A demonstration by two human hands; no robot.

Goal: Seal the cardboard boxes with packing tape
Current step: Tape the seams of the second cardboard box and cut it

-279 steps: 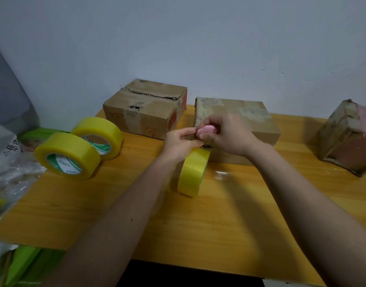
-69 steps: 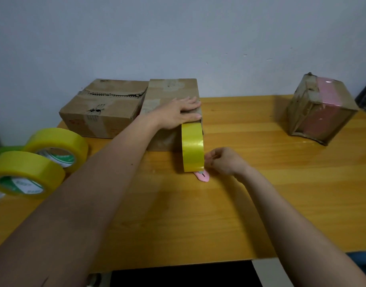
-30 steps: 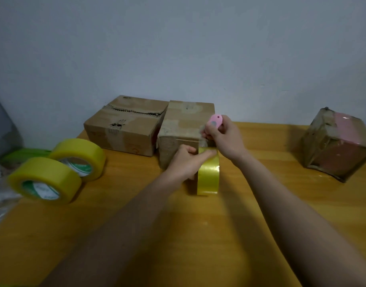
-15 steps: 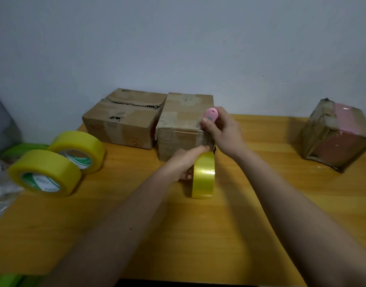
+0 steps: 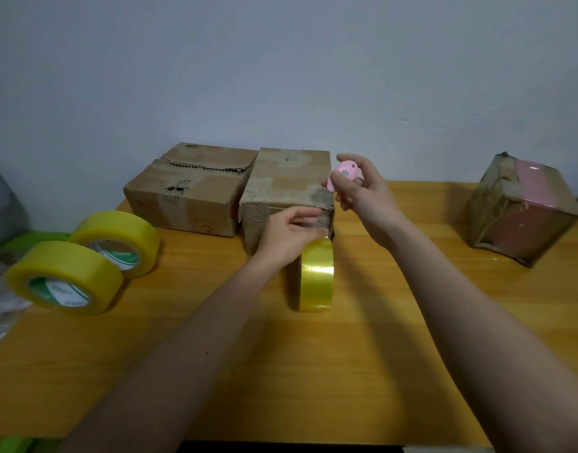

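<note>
- Nearest me is the bare front of the tabletop (image 5: 362,371), with both my forearms reaching away across it.
- Off to the left, two spare rolls (image 5: 85,259) lie partly overlapped, well apart from my work.
- Straight ahead the roll (image 5: 315,276) I'm using stands on edge, its flat faces pointing left and right. It sits just in front of the middle box, near its right front corner.
- My left hand (image 5: 290,235) is right above that roll, against the front face of the middle box (image 5: 286,178). The fingers are curled and seem to pinch or press a glossy strip of tape there. Whether that strip is still joined to the roll I cannot tell; the hand hides the join.
- My right hand (image 5: 359,191) is raised just beyond and right of the box corner, clear of the cardboard. Its fingers pinch a small pink cutter (image 5: 341,174), held up by thumb and fingertips.
- What matters next: the tape runs front to back over the box's right edge, and the stretch to cut lies below and left of the cutter. So I judge the right hand has to come down and inward while the left keeps the strip taut.
- Further left, touching the middle box, is the left box (image 5: 189,191) with a torn top seam. It looks unsealed to me.
- Far right, near the wall, a wrapped box (image 5: 523,210) stands tilted, well apart from everything.
</note>
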